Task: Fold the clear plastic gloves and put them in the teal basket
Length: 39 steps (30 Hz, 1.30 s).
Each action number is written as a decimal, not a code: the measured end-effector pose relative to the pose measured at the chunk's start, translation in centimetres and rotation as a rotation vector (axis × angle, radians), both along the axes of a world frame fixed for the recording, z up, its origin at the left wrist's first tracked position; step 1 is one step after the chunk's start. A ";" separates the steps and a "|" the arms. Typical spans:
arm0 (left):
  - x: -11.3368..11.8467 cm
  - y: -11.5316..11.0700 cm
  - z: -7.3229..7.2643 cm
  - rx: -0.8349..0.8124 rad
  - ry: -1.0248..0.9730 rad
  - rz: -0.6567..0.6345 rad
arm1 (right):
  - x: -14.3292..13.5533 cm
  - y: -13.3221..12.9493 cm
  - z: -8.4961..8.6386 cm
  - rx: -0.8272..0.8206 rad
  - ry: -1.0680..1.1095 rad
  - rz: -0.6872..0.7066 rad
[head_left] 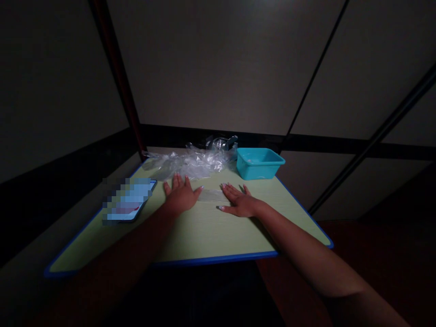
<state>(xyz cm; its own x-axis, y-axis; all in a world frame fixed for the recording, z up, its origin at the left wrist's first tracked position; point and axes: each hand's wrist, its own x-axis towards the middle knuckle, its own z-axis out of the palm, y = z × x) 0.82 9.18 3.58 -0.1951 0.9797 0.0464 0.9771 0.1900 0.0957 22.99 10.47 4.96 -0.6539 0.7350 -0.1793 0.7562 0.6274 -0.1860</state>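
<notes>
A flat strip of clear plastic (211, 195), perhaps a folded bag, lies on the pale green table between my hands. My left hand (180, 195) is palm down at its left end, fingers spread and pointing away from me. At the other end, my right hand (241, 203) rests with its fingers stretched over the plastic and its thumb apart. Both hands are open, and each hides part of the strip. Beyond them spreads a loose heap of crumpled clear plastic bags (200, 163).
Behind my right hand stands a turquoise plastic basket (260, 170). A phone (131, 202) with a lit, partly blurred screen is at the table's left side. Blue edging runs round the table (218, 236), and panelled walls (218, 68) rise close behind it.
</notes>
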 end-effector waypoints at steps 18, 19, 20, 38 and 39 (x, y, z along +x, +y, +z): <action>-0.5 0.1 -0.4 -0.196 -0.061 -0.290 | 0.6 1.6 -1.1 0.052 -0.014 -0.121; -0.5 0.1 -0.4 -0.195 -0.056 -0.270 | 0.6 1.6 -1.1 0.051 -0.019 -0.123; -0.5 0.1 -0.4 -0.194 -0.051 -0.248 | 0.6 1.6 -1.1 0.050 -0.023 -0.125; -0.3 -1.7 1.7 -0.210 0.079 -0.246 | 0.6 1.7 -1.1 0.032 -0.026 -0.124; -0.3 -1.7 1.9 -0.209 0.091 -0.216 | 0.6 1.7 -1.1 0.034 -0.026 -0.124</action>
